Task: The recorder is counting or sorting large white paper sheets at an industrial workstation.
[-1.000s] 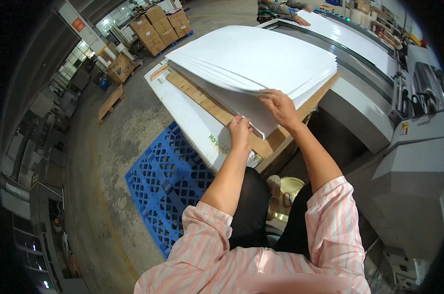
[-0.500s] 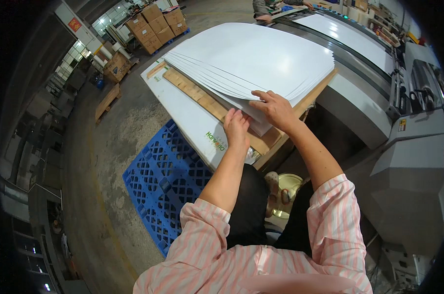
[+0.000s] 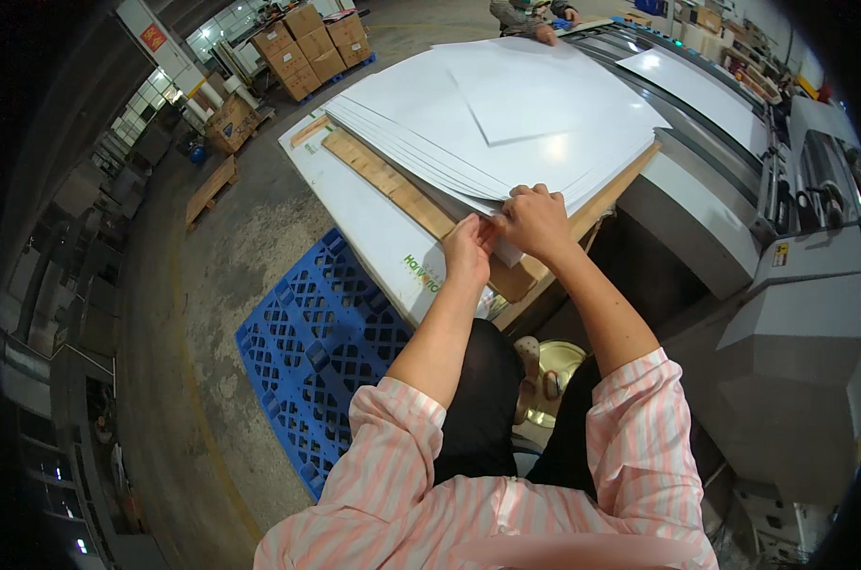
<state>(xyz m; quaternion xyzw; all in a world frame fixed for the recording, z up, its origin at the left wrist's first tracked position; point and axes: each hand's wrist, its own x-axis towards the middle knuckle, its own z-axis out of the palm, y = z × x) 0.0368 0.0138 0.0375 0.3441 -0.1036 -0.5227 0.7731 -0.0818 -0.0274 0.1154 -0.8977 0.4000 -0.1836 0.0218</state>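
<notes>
A stack of large white sheets (image 3: 392, 106) lies fanned in steps on a wooden board (image 3: 383, 180). At its near corner my right hand (image 3: 537, 224) is closed, fingers bent and pinching the sheets' edge. My left hand (image 3: 468, 251) meets it just to the left, fingers curled at the same corner, which they partly hide. Over the far part of the stack lies another white sheet (image 3: 535, 95), one corner resting toward the middle. A co-worker's hand (image 3: 545, 34) is at that sheet's far edge.
Under the board is a white packed block (image 3: 354, 223), with a blue plastic pallet (image 3: 321, 356) on the floor to the left. A grey machine (image 3: 701, 214) stands close on the right, a white sheet (image 3: 696, 90) on its bed. Cartons (image 3: 312, 47) stand far back.
My hands have come together at the near corner, the right one closing on the sheets' edge. Another sheet has come over the stack from the far side, with the co-worker's hand at it.
</notes>
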